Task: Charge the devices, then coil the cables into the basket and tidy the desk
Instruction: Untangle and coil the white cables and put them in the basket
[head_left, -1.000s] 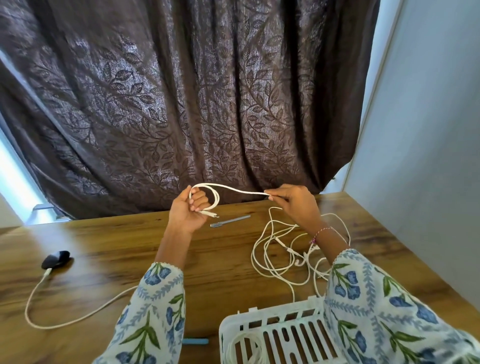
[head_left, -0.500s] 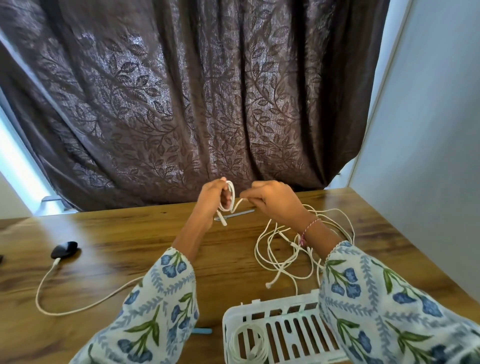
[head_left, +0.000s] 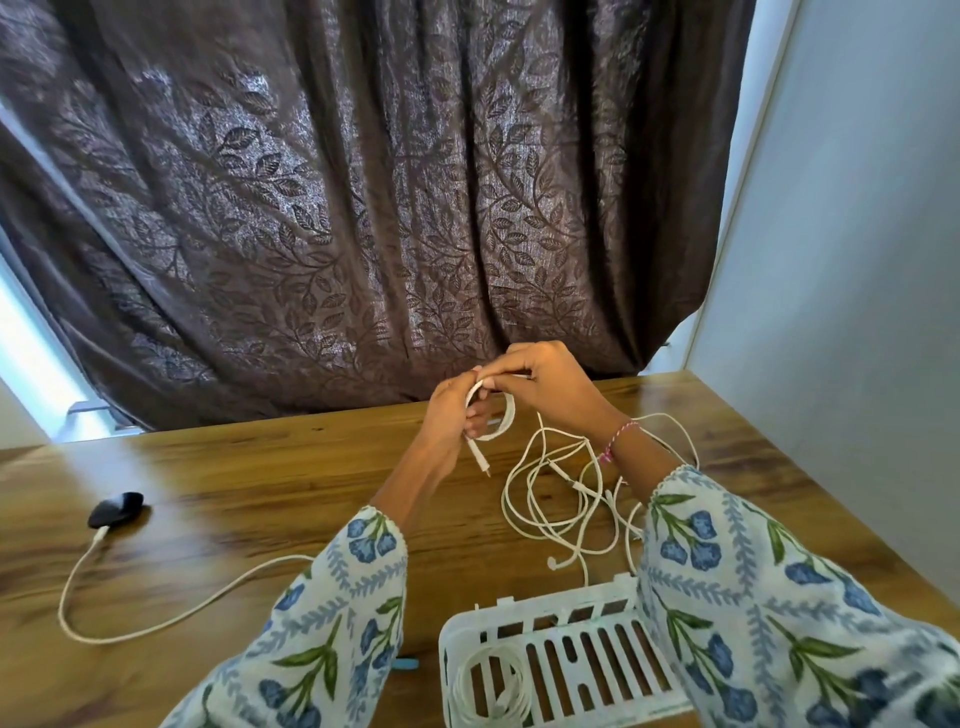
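Left hand (head_left: 451, 415): raised above the desk (head_left: 260, 499), fingers curled round a small white coil (head_left: 500, 421); a short plug end hangs down from under the hand.
Right hand (head_left: 540, 382): just right of the left and touching it, fingertips pinching the top of the same coil; a pink thread band sits on the wrist.
Coil: held in the air between both hands, near the far edge of the desk, in front of the curtain (head_left: 363, 208).
Loose cables (head_left: 561, 499): a white tangle lying on the desk under and left of the right forearm, just beyond the basket.
Basket (head_left: 550, 613): white, slotted, at the near edge; a coiled white cable (head_left: 488, 680) lies in its left end.
Black device (head_left: 115, 509): far left on the desk, a white cord (head_left: 156, 623) plugged into it and looping toward the near side.
Sleeves: floral, blue and green on white.
Wall (head_left: 857, 260): pale, at the right.
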